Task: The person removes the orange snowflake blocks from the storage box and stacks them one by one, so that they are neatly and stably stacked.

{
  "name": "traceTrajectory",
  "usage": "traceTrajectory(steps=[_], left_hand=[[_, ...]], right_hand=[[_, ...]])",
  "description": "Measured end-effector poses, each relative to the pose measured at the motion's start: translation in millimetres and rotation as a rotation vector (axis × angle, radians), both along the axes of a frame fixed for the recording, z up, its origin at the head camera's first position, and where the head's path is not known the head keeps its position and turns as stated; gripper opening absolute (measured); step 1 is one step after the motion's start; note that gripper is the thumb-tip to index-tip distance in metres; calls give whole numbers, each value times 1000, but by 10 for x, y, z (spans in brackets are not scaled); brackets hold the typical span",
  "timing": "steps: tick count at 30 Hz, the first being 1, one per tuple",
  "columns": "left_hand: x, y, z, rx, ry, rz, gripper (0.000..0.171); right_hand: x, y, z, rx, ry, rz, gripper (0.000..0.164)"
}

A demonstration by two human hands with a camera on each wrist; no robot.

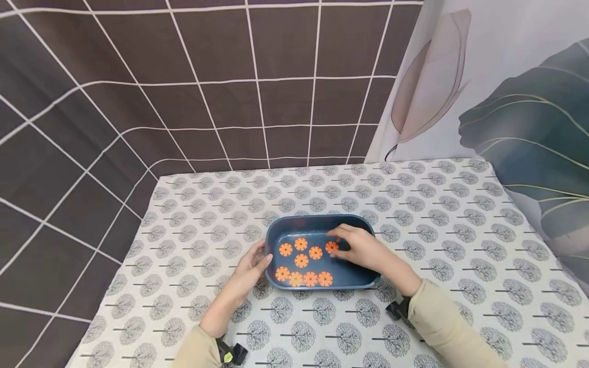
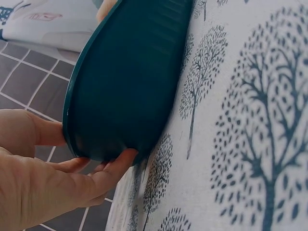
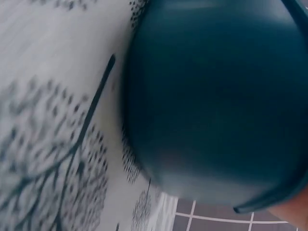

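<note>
Nine orange discs (image 1: 301,244) lie in the blue tub (image 1: 352,276), just below the middle of the frame, four of them in a row along its lower edge. My right hand (image 1: 361,248) reaches in from the right, thumb and fingers about the rightmost disc (image 1: 332,247) (whether I pinch it, I cannot tell). My left hand (image 1: 248,271) grips the tub's left end, thumb over the rim. Under it spreads a tree-print cloth (image 1: 230,220); a leaf-patterned curtain (image 1: 529,117) hangs upper right.
</note>
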State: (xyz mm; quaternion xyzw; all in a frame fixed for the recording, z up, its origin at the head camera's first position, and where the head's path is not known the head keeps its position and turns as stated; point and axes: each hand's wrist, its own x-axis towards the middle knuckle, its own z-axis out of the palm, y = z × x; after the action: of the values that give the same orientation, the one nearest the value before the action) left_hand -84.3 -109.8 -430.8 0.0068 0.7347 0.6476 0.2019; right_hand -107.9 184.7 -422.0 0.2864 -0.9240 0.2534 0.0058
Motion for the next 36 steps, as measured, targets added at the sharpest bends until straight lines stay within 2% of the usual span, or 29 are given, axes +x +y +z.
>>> traceTrajectory(steps=[7, 10, 14, 20, 25, 30, 36], left_hand=[[-2, 8, -31, 14, -7, -1, 55], [-20, -5, -25, 3, -3, -10, 55], [-49, -15, -16, 9, -1, -16, 55], [-72, -9, 0, 25, -10, -15, 55], [-73, -11, 5, 21, -4, -2, 55], [-36, -15, 8, 19, -23, 7, 55], [-2, -15, 5, 19, -23, 6, 55]], right_hand=[[2, -118, -84, 176, -13, -36, 56], [-3, -146, -116, 209, -34, -72, 57], [-21, -142, -131, 171, -90, -124, 54], [-82, -113, -121, 99, -182, -156, 45], [-132, -130, -120, 109, -255, -226, 41], [-131, -149, -138, 133, -321, -258, 35], [-96, -169, -136, 124, -330, -271, 33]])
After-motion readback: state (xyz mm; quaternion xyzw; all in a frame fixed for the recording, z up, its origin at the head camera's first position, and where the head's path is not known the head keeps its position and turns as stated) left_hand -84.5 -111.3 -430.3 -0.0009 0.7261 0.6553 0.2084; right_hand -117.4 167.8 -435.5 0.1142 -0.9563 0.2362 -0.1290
